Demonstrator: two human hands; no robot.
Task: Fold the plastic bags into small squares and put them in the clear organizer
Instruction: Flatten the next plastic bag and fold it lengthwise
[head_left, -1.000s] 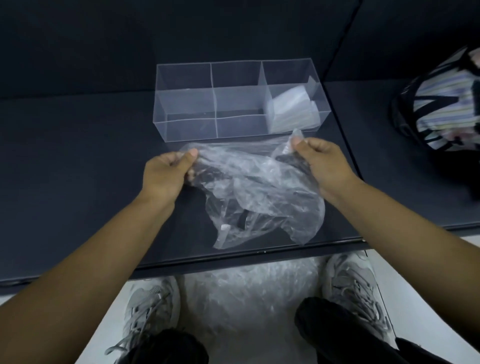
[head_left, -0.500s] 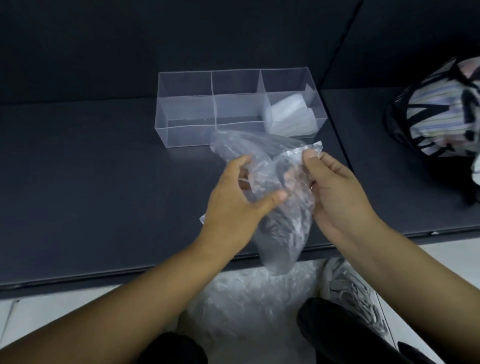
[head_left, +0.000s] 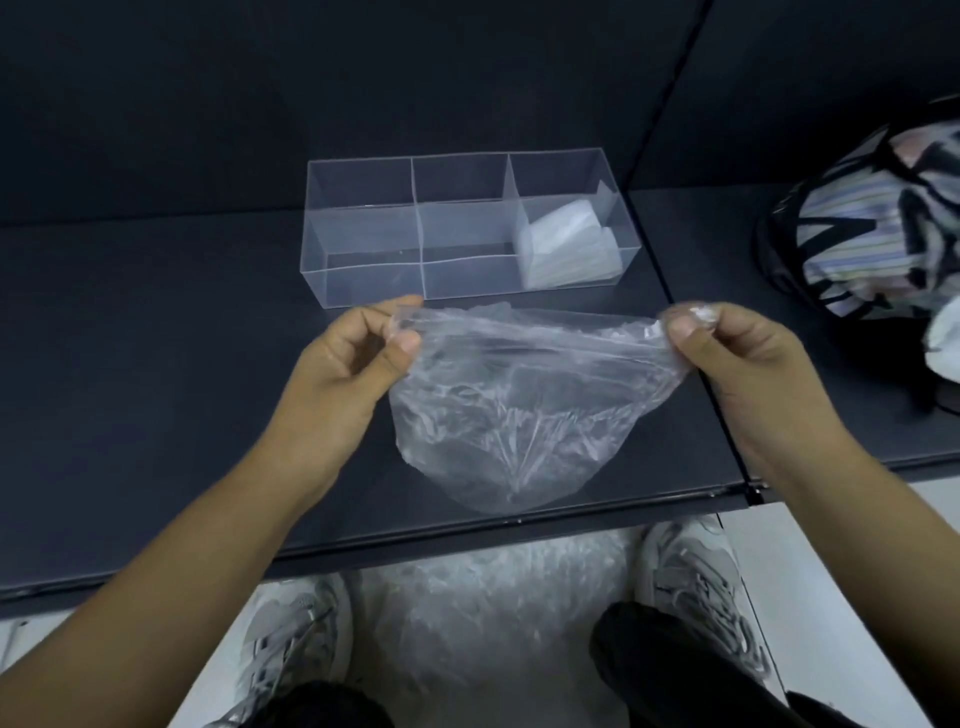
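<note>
Clear plastic bag (head_left: 511, 415) stretched between two hands above the dark desk (head_left: 156, 389).

The left hand (head_left: 348, 374) and right hand (head_left: 748, 364) each pinch a top corner, the bag sagging between them; behind it stands the clear organizer (head_left: 363, 234), folded bags (head_left: 569, 249) in its right compartment.

Head camera looks steeply down, close over table (head_left: 156, 364).

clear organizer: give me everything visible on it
The clear rigid plastic organizer is a long rectangular open-topped box, split by thin dividers into three compartments across, with what looks like a lengthwise divider too. It sits upright on the dark tabletop, beyond the hands, untouched. The right end holds folded whitish plastic bags; the other compartments look empty.
</note>
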